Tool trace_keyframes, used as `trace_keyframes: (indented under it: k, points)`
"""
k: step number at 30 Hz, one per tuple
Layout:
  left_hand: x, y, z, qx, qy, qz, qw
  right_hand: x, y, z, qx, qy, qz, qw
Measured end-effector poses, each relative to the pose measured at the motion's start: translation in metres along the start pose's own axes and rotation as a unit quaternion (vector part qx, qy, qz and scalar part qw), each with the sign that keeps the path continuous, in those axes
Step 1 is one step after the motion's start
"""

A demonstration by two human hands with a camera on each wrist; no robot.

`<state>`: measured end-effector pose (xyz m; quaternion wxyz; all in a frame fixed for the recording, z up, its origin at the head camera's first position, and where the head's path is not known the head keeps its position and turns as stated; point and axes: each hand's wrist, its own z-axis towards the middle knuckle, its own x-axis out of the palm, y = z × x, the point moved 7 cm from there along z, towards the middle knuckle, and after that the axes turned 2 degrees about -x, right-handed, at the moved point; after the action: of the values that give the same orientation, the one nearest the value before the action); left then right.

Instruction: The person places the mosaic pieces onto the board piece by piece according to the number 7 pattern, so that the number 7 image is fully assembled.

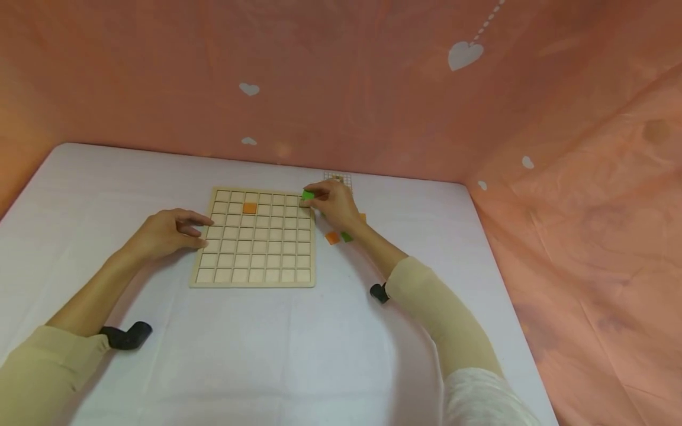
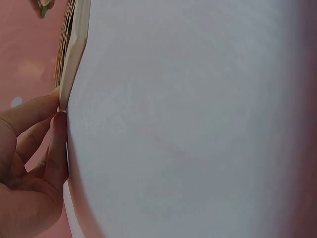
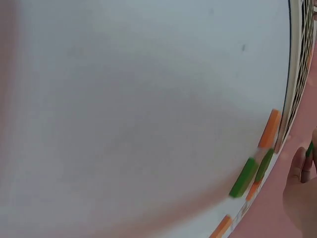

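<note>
A pale wooden grid board [image 1: 256, 288] with square recesses lies on the table. One orange square tile [image 1: 249, 208] sits in a recess of its second row from the far edge. My left hand [image 1: 167, 234] rests at the board's left edge, fingertips touching the rim, which the left wrist view also shows. My right hand [image 1: 337, 204] pinches a green square tile [image 1: 308, 195] between thumb and fingers, over the far right corner of the board. In the right wrist view this hand [image 3: 301, 191] appears only partly, at the right border.
Loose tiles lie right of the board, among them an orange tile [image 1: 333, 238] and a green tile [image 1: 347, 236]; the right arm partly hides them. Behind the right hand is a small gridded card [image 1: 345, 177]. A pink cloth with hearts [image 1: 346, 89] stands behind the white table [image 1: 266, 355].
</note>
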<state>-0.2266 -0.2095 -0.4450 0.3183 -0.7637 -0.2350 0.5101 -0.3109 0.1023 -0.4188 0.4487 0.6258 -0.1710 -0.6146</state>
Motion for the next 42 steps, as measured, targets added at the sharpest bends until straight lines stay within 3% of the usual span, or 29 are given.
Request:
trace_keyframes:
  k: [10,17,28,42]
  points:
    - [-0.001,-0.001,-0.001,0.002,-0.006,0.001,1.0000,0.025,0.010,0.010,0.008,0.034,0.009,0.9993]
    - [0.000,0.001,-0.001,-0.005,-0.005,-0.002,1.0000,0.041,0.022,0.016,-0.013,0.064,-0.028,0.9975]
    - [0.001,-0.001,0.000,-0.007,-0.005,-0.001,1.0000,0.067,0.032,0.023,-0.028,0.097,-0.037,0.9942]
    - [0.000,0.002,0.001,-0.010,0.000,0.005,0.9999,0.078,0.034,0.023,-0.029,0.109,-0.049,0.9925]
